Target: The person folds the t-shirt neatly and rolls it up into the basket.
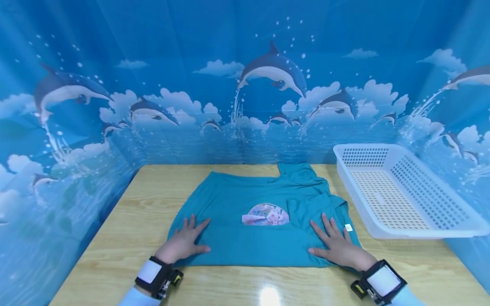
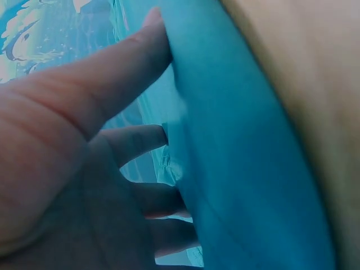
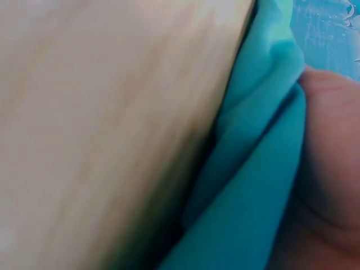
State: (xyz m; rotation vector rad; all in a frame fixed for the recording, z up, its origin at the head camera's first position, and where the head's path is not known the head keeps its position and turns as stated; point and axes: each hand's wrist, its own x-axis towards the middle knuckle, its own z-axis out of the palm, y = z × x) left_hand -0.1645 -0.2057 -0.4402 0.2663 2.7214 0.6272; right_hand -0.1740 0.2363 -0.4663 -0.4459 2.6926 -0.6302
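A teal T-shirt (image 1: pixel 233 246) lies sideways on the wooden table, one sleeve (image 1: pixel 298 171) sticking out at its far right. Half of a pink floral print (image 1: pixel 268 214) shows in its middle, cut off along a straight line. My left hand (image 1: pixel 183 243) rests with spread fingers on the shirt's near left part; in the left wrist view its fingertips touch the teal cloth (image 2: pixel 236 140). On the near right part, beside a small white label (image 1: pixel 348 227), my right hand (image 1: pixel 340 246) lies with fingers spread. Bunched folds of cloth (image 3: pixel 253 140) show against that hand in the right wrist view.
A white perforated plastic basket (image 1: pixel 428 231) stands at the right of the table (image 1: pixel 126 238), with nothing in it. Blue curtains (image 1: pixel 183 42) printed with dolphins hang behind the table and along both sides.
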